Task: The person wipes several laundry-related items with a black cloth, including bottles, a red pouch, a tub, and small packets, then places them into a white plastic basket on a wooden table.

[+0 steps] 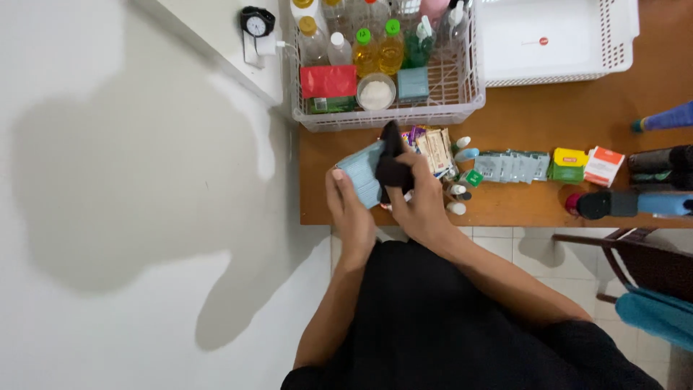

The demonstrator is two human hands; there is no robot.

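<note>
Hands mid-frame: left hand (351, 209) gripping blue box (363, 173), right hand (419, 201) pinching black cloth (393, 162) against it, white basket (447, 108) above

A home: wooden table (534, 119), basket (462, 108) of household bottles (390, 48).

A pale blue rectangular box (361, 172) is held tilted just above the near edge of the brown desk (534, 119), one long face turned up and one end toward the white wall. A black cloth (393, 162) drapes over its right end, bunched into dark folds, with one narrow tip sticking up toward the white wire basket (390, 119) behind it.
</note>
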